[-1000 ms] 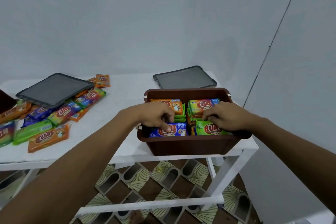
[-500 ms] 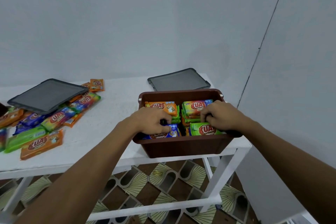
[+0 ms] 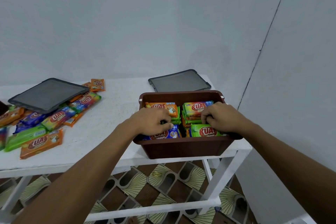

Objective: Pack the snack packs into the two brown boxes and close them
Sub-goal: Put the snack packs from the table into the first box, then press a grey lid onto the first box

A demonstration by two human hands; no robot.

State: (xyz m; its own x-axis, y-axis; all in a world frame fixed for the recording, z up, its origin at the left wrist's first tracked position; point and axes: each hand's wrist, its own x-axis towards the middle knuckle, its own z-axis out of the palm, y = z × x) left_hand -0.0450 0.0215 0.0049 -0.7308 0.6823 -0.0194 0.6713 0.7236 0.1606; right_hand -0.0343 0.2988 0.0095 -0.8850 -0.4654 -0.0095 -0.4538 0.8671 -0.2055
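A brown box [image 3: 183, 147] stands open at the table's right front corner, filled with stacked snack packs. My left hand [image 3: 152, 122] rests inside it, fingers curled on a blue pack [image 3: 168, 133] at the front left. My right hand [image 3: 221, 118] presses curled fingers on a green pack [image 3: 203, 131] at the front right. An orange pack [image 3: 161, 106] and a multicoloured pack [image 3: 194, 108] lie on top at the back. Its dark grey lid [image 3: 179, 81] lies flat behind the box. Only a corner of the second brown box [image 3: 2, 108] shows at the far left.
Loose snack packs [image 3: 41, 142] lie spread over the left part of the white table [image 3: 112, 107]. A second dark lid [image 3: 47, 94] rests tilted on that pile. A wall corner rises to the right; patterned floor tiles show under the table frame.
Both hands stayed in the box, shifting slightly on the front packs. The camera view drifted, so the box sits a little further left and lower in frame.
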